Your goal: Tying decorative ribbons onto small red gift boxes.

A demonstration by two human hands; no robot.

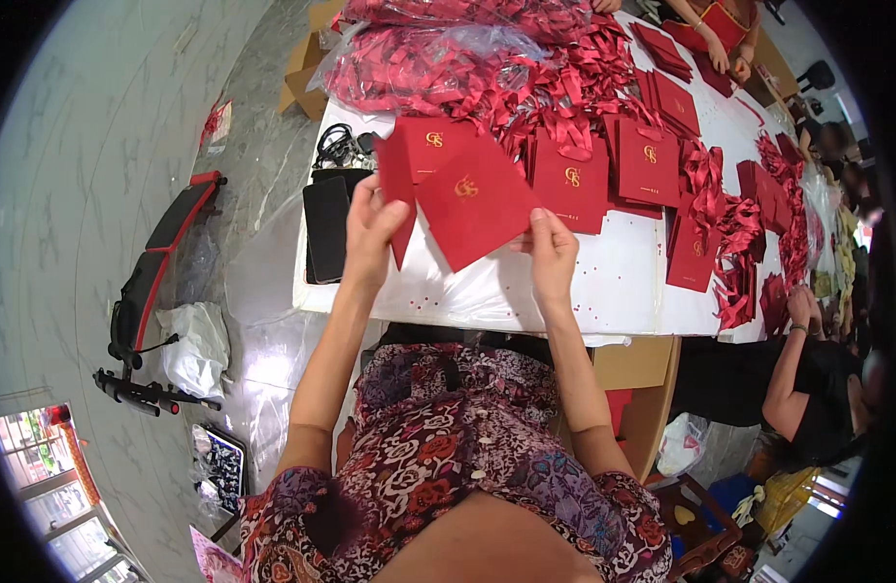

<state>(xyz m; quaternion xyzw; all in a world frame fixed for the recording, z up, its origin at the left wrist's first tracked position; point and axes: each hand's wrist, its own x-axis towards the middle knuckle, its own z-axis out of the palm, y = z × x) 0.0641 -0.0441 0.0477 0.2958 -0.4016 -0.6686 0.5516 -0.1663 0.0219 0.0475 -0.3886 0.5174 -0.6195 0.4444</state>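
Note:
My right hand [553, 255] pinches the corner of a flat red paper bag [487, 209] with a gold emblem, its fingers closed and the bag tilted above the table's near edge. In my left hand [373, 228], also closed, is another red paper piece [397, 185], seen nearly edge-on and somewhat blurred; I cannot tell if it is a separate bag. Just beyond both hands lies a red bag [433, 138] with the same gold emblem, partly covered by the held ones. To the right, stacked red bags [571, 185] with red ribbon handles lie on the white table [448, 303].
Clear plastic sacks of red ribbons [419, 73] are heaped at the back. A black flat case [326, 228] and coiled black cables [339, 146] lie at the table's left. Co-workers' hands [729, 68] handle red pieces at the far right. Below stands a cardboard box [637, 364].

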